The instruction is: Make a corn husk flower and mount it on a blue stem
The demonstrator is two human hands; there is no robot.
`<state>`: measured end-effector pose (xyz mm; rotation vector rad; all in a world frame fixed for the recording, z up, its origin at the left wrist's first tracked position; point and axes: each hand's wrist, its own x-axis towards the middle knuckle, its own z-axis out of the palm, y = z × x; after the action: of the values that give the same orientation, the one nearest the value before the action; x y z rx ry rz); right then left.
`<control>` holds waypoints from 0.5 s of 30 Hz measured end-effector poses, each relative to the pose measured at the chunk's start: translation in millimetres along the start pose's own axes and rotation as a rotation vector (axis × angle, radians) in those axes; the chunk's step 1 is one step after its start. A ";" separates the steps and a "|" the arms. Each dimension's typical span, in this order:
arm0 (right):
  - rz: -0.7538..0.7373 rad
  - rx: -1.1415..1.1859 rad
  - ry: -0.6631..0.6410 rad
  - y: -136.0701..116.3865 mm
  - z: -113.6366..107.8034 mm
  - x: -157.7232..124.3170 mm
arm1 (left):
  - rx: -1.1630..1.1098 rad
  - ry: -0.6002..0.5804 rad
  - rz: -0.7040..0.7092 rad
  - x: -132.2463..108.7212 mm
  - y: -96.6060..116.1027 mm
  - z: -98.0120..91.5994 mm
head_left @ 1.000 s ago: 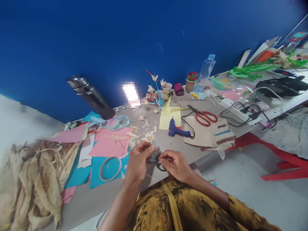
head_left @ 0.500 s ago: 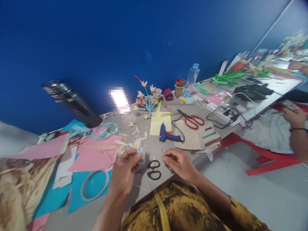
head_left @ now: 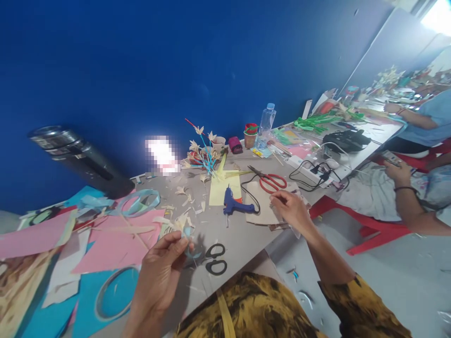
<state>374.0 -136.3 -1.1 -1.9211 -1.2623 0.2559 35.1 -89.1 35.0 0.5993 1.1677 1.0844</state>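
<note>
Pinched in the fingers of my left hand (head_left: 160, 267) is a small cream artificial flower (head_left: 183, 224) with light-blue material at its base. Black-handled scissors (head_left: 215, 266) lie just right of that hand. My right hand (head_left: 292, 209) is over the right part of a beige cloth piece (head_left: 259, 214), below the red-handled scissors (head_left: 274, 182). Its fingertips are drawn together, and I cannot make out whether anything is between them. Between the hands a blue glue gun (head_left: 235, 203) rests on the table, beside a pale yellow sheet (head_left: 216, 192).
Pink sheets (head_left: 120, 239), a tape roll (head_left: 100, 300) and a dark flask (head_left: 88, 162) occupy the left. Behind are cream flowers on blue stems (head_left: 210, 157) and a plastic bottle (head_left: 267, 124). A power strip (head_left: 306, 170) with cables lies right, near a co-worker's hand (head_left: 398, 171).
My right hand has moved right and away from me, from beside the black-handled scissors to the beige cloth. My left hand still holds the flower. The view has shifted rightward.
</note>
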 end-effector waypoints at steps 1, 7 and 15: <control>-0.003 -0.007 -0.006 -0.8 0.2 0.8 | 0.002 -0.004 0.000 -0.3 0.8 -1.7; -0.024 -0.010 -0.001 -9.7 1.7 -0.1 | -0.007 0.031 0.015 1.3 6.3 -12.2; -0.507 -0.417 -0.276 -67.6 53.0 -4.2 | -0.069 -0.031 0.000 -2.7 10.9 -0.1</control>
<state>296.7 -100.8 11.4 -1.8571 -2.0688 -0.0121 31.1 -87.1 45.3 0.5606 1.0990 1.1073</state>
